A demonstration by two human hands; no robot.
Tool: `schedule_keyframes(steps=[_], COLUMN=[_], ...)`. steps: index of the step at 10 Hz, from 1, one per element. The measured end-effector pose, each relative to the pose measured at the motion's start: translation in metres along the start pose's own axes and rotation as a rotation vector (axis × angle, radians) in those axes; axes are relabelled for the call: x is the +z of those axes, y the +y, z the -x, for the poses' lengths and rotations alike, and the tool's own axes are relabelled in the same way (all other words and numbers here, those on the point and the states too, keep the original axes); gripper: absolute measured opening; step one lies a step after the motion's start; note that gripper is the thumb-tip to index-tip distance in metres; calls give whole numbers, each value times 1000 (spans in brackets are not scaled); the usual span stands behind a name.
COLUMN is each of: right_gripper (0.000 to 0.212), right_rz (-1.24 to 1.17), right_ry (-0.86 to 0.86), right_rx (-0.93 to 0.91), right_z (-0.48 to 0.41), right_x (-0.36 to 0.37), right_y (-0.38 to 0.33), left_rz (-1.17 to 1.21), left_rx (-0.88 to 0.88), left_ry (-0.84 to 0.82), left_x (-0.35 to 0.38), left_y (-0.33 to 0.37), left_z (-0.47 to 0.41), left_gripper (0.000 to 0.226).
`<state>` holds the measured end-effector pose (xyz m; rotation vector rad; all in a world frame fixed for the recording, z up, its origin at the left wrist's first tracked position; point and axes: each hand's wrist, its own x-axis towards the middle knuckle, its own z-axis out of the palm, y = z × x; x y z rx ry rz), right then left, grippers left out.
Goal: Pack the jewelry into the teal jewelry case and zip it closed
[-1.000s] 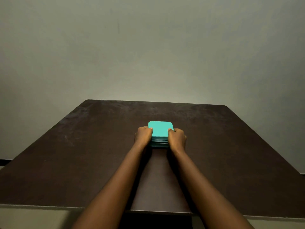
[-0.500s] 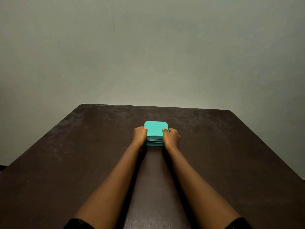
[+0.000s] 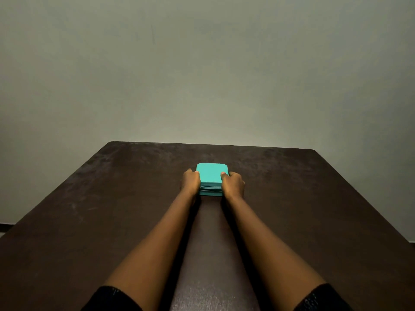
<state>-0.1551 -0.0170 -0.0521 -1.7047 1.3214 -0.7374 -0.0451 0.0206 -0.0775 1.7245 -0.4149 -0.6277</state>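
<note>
A closed teal jewelry case [image 3: 212, 173] sits toward the bench's [image 3: 89, 221] far edge, midway across. Left hand [image 3: 190, 181] and right hand [image 3: 232, 184] each hold a side, thumbs on top. Uneven squeezing could slide it away.

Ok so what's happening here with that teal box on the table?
A person has a closed teal jewelry case sitting on a dark table and holds it between both hands. The left hand grips its left side and the right hand grips its right side, each with a thumb on the lid. The lid is down, so nothing inside shows, and I cannot tell whether the zip is fully closed.
</note>
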Motion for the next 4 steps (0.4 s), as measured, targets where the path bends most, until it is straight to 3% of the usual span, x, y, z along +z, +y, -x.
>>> schedule_keyframes(steps=[1,2,4], right_gripper=[38,40,51], right_rz=[85,202,458], right_ry=[16,29,-50], right_rx=[-72,-227,-389], right_z=[9,21,40], right_x=[-4,-5,-1], right_y=[0,3,4], left_rz=[-84,-205,-501], left_rx=[26,84,294], left_ry=[43,128,102], left_x=[-6,-13,-22], left_y=[17,24,31], left_z=[23,41,70], left_gripper=[52,49,54])
